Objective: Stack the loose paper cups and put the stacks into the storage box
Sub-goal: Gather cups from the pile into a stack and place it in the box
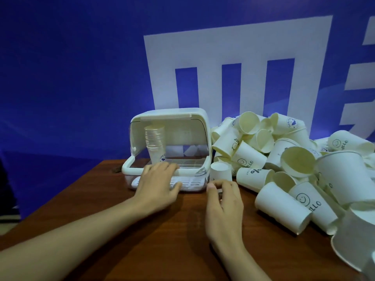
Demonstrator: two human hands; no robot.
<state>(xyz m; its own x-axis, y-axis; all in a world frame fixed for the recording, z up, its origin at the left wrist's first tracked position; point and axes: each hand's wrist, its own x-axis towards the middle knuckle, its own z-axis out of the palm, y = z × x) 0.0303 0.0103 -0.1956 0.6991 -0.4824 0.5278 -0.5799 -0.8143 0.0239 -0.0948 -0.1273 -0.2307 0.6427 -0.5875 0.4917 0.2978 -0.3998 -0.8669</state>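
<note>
A white storage box [199,126] with its lid swung up stands at the table's far middle. Inside it, at the left, a tall stack of paper cups [155,142] stands upright. My left hand [157,185] lies flat with straight fingers on the box's front lip. Just right of the box a single white cup [220,171] stands upside down. My right hand [224,201] hovers just in front of that cup, fingers loosely curled, holding nothing. A big heap of loose white paper cups [294,159] fills the table's right side.
The brown wooden table [162,240] runs toward me between my forearms. A blue wall with large white shapes [233,67] rises right behind the box and the heap. A small dark object [116,170] lies on the table left of the box.
</note>
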